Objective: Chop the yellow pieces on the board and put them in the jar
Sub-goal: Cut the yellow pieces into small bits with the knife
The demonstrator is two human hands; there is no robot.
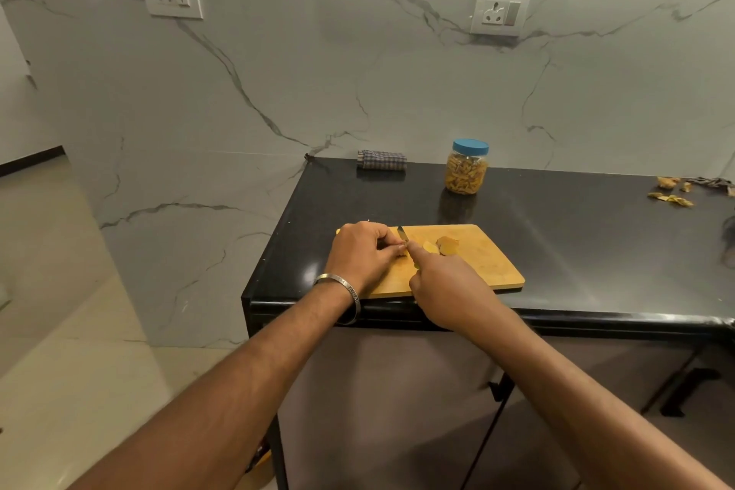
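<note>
Left hand [364,253] pinches a yellow piece near the board's [481,255] left end, right hand [445,290] grips the knife [403,233]: keep fingertips curled back, cut short strokes; more pieces [439,245] mid-board, jar [466,167] capped by the surface's far edge.

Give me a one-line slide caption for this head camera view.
Left hand steadies a yellow piece while the right hand works a knife on the cutting board; lidded jar waits behind.
</note>
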